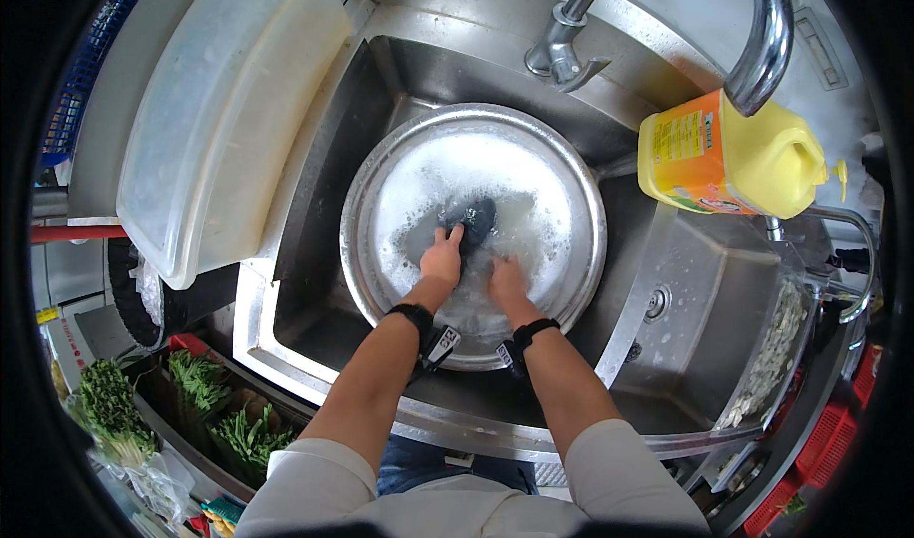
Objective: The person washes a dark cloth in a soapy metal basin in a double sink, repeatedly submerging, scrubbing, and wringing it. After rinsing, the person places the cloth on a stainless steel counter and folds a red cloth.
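A large round metal basin [593, 252] of foamy water stands in the stainless steel sink [314, 252]. In the middle of the suds a dark, wet item [480, 222], perhaps cloth, shows partly above the water. My left hand [441, 261] has its fingers on the lower left side of this item; whether it grips it is unclear. Just right of it, my right hand [508, 281] dips its fingertips into the cloudy water, slightly blurred, and what they touch is hidden. Both wrists wear black straps with small marked tags.
A translucent plastic tub [278, 109] stands left of the sink. Behind and right are a metal faucet [560, 52] and a yellow detergent jug [767, 159]. A second sink basin [685, 324] lies right. Leafy greens [196, 381] fill a crate at lower left; red baskets [825, 445] sit lower right.
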`<state>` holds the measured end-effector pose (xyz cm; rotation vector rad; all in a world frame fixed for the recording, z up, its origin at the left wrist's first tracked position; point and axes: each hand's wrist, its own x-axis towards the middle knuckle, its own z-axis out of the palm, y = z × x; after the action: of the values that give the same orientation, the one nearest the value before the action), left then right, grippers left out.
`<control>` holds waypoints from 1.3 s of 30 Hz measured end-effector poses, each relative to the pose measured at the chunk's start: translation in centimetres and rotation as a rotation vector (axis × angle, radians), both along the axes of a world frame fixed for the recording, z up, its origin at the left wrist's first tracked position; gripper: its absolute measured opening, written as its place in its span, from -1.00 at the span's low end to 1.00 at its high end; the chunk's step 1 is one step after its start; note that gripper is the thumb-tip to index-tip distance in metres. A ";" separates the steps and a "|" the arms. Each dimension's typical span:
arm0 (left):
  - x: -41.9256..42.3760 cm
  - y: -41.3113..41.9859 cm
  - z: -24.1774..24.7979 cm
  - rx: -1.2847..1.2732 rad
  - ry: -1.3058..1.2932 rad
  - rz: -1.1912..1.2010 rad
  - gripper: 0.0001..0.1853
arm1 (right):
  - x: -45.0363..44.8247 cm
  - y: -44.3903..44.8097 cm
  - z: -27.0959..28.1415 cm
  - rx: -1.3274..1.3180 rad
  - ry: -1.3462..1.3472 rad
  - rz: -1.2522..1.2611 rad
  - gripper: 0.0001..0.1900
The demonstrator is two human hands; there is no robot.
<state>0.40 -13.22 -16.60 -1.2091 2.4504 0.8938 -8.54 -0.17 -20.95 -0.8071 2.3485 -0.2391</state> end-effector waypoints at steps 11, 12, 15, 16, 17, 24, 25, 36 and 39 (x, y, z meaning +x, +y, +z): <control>-2.2 -0.4 1.1 0.017 -0.205 -0.323 -0.31 | -3.7 -1.1 11.0 -0.503 -0.084 -0.018 -0.82; -2.2 -0.4 2.2 -0.001 -0.154 -0.357 -0.35 | -3.8 -1.2 12.7 -0.634 -0.091 0.062 -0.82; -2.2 -1.4 4.5 0.130 0.069 -0.253 -0.47 | -3.5 -0.9 16.3 -0.803 -0.142 -0.022 -0.83; -2.0 -1.8 5.0 0.206 0.260 -0.166 -0.62 | -3.2 -1.0 16.6 -0.874 -0.123 -0.152 -0.80; -1.9 -1.7 5.6 0.289 0.429 -0.075 -0.64 | -2.7 -1.1 16.5 -0.755 -0.419 -0.539 -0.85; -0.8 5.9 10.0 0.348 0.789 0.118 -0.80 | -0.7 -1.1 10.8 -0.800 -1.733 -1.138 -0.58; -0.7 6.7 10.4 0.222 0.778 0.058 -0.82 | -0.8 -1.0 9.8 -0.848 -1.824 -1.059 -0.61; -1.7 6.1 6.3 0.162 0.625 0.283 -0.74 | 0.8 -1.0 4.4 -0.917 -1.602 -1.584 -0.79; -2.5 4.2 5.2 0.199 0.411 0.346 -0.59 | 1.2 -2.2 6.6 -0.743 -1.070 -1.340 -0.76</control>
<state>-2.13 -8.98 -11.42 -1.5253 2.3969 1.5820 -7.30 -2.41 -14.30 0.6744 1.3161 -1.6416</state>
